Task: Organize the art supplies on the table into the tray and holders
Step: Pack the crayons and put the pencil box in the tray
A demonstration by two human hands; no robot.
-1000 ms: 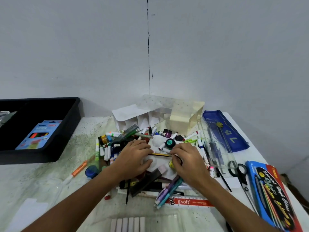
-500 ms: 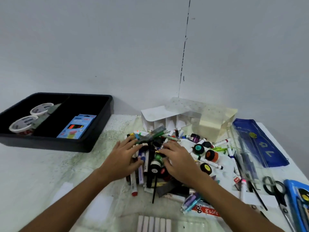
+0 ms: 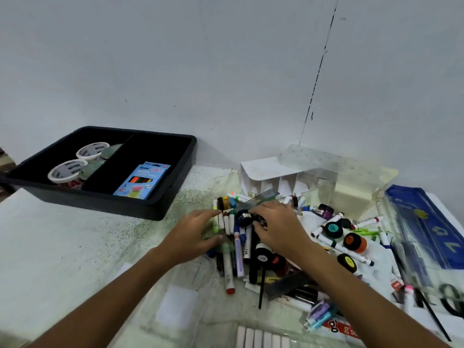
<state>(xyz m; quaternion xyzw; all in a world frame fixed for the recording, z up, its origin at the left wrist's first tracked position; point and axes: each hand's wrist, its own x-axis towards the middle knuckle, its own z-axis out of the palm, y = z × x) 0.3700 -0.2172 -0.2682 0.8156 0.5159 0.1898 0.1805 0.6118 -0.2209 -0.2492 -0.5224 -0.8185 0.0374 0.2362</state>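
fingers: both hands rest relaxed on marker pile (image 3: pixel 238 237) | box (image 3: pixel 141 182): "NEON" | tubs (image 3: pixel 67 169): "Ninos"

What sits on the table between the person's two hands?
In the head view, a cluster of markers and a small dark paint pot lie between the left hand and the right hand, with a greenish transparent ruler just behind.

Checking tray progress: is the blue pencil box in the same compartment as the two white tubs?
No, the blue pencil box lies right of the tray divider, the white tubs left of it.
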